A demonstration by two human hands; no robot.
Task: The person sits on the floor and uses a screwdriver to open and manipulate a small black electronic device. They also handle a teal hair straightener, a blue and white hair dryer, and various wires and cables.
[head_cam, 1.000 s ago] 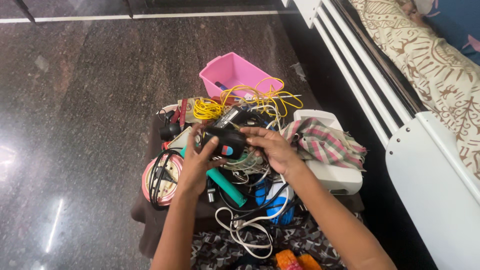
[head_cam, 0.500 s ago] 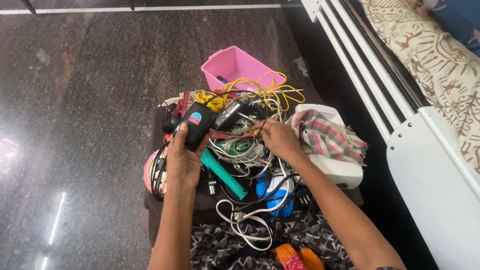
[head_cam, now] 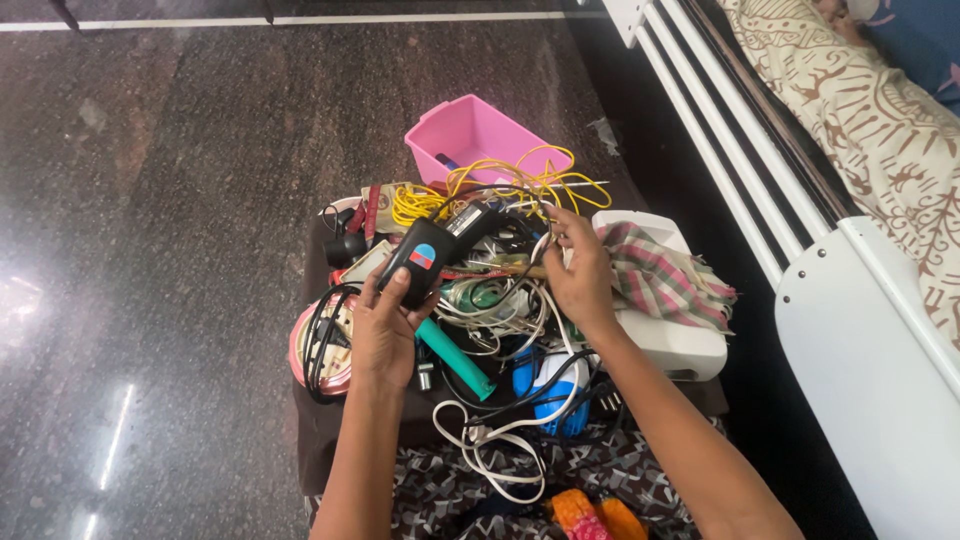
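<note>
Nearest the camera, white cable loops (head_cam: 490, 455) are trailing off the front of the small dark worktop (head_cam: 330, 440), next to a blue and white plug-like gadget (head_cam: 550, 385) and a teal cylinder (head_cam: 455, 358). Just above them the left hand (head_cam: 385, 330) is closing around the lower end of a black adapter (head_cam: 418, 262) with a red and blue label, thumb and fingers wrapped on it and lifting it clear of the heap. The right hand (head_cam: 580, 275) is reaching into the tangle of cords (head_cam: 490, 300), fingers pinching near a pale cable, though what it is gripping is probably too buried to tell. To do this well, the adapter's lead is best followed by feel from the body outward and eased out loop by loop, the other hand pinning the heap down, since a hard tug would likely tighten the knot. Beyond lie the yellow wire (head_cam: 500, 190), a checked cloth (head_cam: 660, 275) on a white box (head_cam: 670, 345), and farthest the pink bin (head_cam: 475, 135).
</note>
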